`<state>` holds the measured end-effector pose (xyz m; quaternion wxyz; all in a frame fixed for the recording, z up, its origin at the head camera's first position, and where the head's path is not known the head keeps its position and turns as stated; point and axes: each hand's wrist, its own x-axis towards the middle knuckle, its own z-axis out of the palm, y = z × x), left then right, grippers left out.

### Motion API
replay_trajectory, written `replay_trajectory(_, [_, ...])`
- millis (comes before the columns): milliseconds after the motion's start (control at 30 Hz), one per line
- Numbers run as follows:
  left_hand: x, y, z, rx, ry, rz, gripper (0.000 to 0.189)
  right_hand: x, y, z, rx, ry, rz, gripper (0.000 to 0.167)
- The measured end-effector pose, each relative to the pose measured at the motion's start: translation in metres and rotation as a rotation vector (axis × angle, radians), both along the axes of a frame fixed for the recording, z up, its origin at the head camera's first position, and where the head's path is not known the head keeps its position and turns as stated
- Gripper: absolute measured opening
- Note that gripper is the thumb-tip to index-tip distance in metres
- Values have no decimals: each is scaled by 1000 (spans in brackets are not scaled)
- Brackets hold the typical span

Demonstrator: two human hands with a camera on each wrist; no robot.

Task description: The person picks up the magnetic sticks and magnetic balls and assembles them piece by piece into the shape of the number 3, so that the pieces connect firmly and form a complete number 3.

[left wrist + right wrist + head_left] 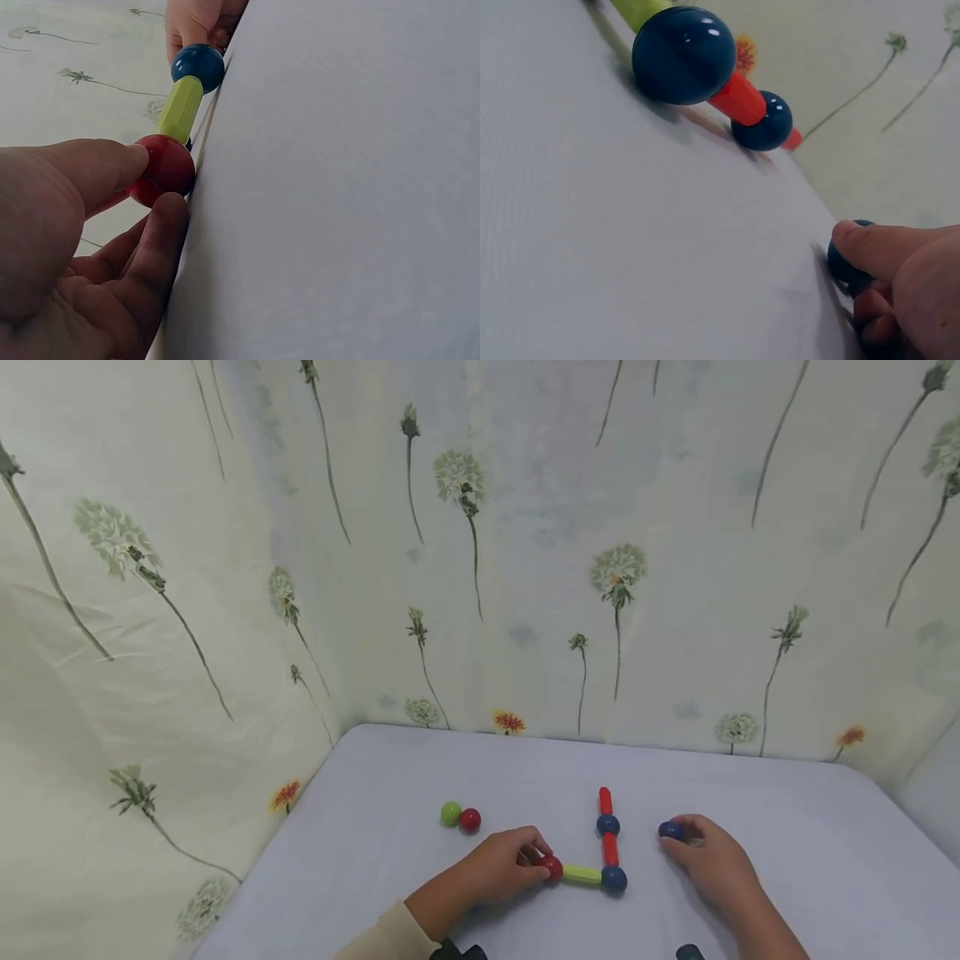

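My left hand [504, 867] pinches a red ball [552, 869] between thumb and fingers, low over the table. From that ball a yellow-green rod [582, 874] runs right to a dark blue ball [613, 880]. A red rod [611, 850] leads away from there to a second blue ball [608, 825], with another red rod [605, 800] at its far end. To the right of this L-shaped chain, my right hand [712, 858] grips a separate blue ball [846, 262] with thumb and fingers, at the tabletop.
A green ball [451, 813] and a red ball [470, 820] sit side by side on the white table [390, 777], beyond the left forearm. Patterned cloth [525, 568] hangs behind the table. Dark wrist gear [459, 952] shows at the bottom edge.
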<state>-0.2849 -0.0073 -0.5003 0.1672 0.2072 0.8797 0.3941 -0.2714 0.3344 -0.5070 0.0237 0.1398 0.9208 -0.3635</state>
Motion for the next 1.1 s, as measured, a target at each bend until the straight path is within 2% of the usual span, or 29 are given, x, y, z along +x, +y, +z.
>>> replay_trajectory(267, [1, 2, -1, -5, -5, 13, 18, -1, -5, -3, 88, 28, 14, 68])
replay_trajectory(567, [0, 2, 0, -15, -12, 22, 17, -8, -21, 9, 96, 7, -13, 63])
replay_trajectory(767, [-1, 1, -1, -9, -3, 16, 17, -24, -33, 12, 87, 21, 5, 60])
replay_trajectory(967, [-2, -1, 0, -10, -5, 11, 18, -45, -48, 13, 35, -4, 46, 58])
replay_trajectory(1100, [-2, -1, 1, 1, -11, 6, 18, -58, -51, 13, 13, 16, 52, 57])
